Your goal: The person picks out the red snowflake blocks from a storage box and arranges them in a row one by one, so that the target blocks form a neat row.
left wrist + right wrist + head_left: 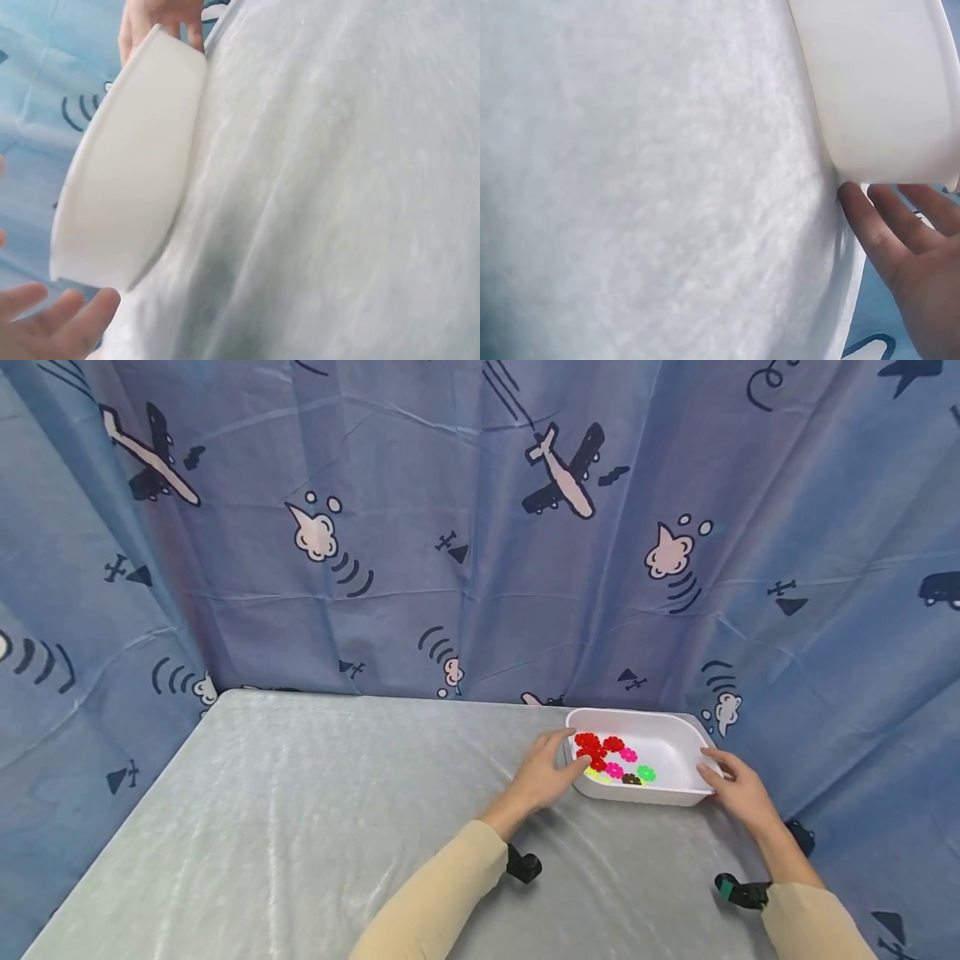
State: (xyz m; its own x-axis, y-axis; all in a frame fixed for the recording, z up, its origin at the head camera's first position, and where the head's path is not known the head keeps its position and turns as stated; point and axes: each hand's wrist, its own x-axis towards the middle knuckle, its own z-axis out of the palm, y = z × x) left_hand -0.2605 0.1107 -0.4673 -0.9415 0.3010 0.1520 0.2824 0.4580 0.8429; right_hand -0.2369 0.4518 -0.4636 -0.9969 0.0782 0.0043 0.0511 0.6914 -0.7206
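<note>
A white plastic tray (671,756) stands on the cloth-covered table toward the back right. Small flower-shaped pieces lie in its left half: red pieces (589,747), pink ones, a green piece (646,773), a dark brown one and some yellow. My left hand (542,774) holds the tray's left end, its thumb over the rim and several fingers (88,319) against the outside. At the opposite end my right hand (742,789) grips the wall, thumb and a finger at the rim, other fingers (877,229) low on the outer face.
Pale grey cloth covers the table (285,818), its right edge close to my right hand. A blue curtain (397,527) printed with airplanes hangs behind and at both sides. Black wrist mounts (522,864) show below both hands.
</note>
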